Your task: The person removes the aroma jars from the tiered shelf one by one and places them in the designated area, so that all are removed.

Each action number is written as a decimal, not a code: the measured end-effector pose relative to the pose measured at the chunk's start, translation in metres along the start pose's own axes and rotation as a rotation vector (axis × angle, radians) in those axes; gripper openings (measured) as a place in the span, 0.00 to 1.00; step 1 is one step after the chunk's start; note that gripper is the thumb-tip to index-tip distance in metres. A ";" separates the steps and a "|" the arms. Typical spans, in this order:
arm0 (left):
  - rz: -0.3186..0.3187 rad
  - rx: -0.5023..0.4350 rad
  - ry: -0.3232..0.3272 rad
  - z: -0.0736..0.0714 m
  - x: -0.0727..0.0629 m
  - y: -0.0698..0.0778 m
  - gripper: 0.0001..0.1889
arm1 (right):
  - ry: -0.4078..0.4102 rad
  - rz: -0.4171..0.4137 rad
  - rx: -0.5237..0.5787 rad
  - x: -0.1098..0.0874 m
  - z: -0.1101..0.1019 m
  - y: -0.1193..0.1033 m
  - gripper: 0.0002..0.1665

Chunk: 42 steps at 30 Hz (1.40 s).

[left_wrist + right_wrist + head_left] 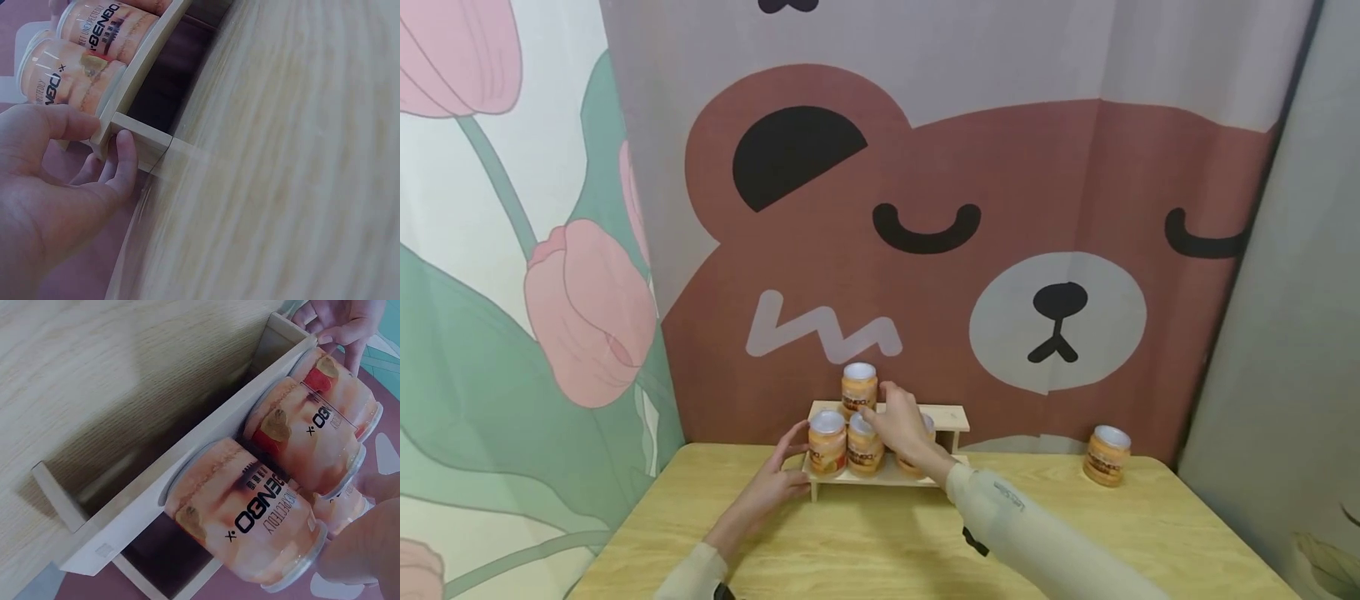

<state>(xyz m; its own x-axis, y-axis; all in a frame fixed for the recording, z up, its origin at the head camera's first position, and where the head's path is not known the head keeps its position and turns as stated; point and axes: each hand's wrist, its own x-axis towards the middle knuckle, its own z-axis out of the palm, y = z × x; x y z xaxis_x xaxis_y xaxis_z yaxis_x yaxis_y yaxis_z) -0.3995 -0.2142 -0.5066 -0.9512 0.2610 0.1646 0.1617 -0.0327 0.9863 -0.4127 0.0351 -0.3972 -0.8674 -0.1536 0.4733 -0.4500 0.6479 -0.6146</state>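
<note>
A small two-tier wooden shelf [952, 417] stands at the back of the table. Three orange-labelled jars with silver lids line its lower tier: a left jar [827, 443], a middle jar [865, 446] and a right jar [247, 512], partly hidden by my right arm in the head view. Another such jar [859, 387] is at the upper tier, behind them. My right hand [901, 425] grips this upper jar from its right side, thumb toward the front. With thumb and fingers, my left hand [62, 169] pinches the left end of the lower tier, beside the left jar.
A single matching jar [1107, 456] stands at the table's back right corner. The light wood table [850, 542] runs up to a hanging cloth [1015, 183] printed with a bear. Tulip-patterned cloth [587, 317] hangs on the left.
</note>
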 end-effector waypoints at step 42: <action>-0.039 -0.008 0.018 -0.001 0.006 0.005 0.49 | 0.023 0.150 0.135 0.048 -0.007 -0.017 0.33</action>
<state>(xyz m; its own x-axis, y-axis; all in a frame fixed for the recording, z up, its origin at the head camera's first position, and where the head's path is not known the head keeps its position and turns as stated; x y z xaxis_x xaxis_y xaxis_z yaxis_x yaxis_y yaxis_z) -0.4050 -0.2139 -0.5007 -0.9615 0.2444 0.1258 0.1222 -0.0302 0.9921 -0.4457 0.0217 -0.3599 -0.9227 -0.0447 0.3830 -0.3414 0.5564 -0.7576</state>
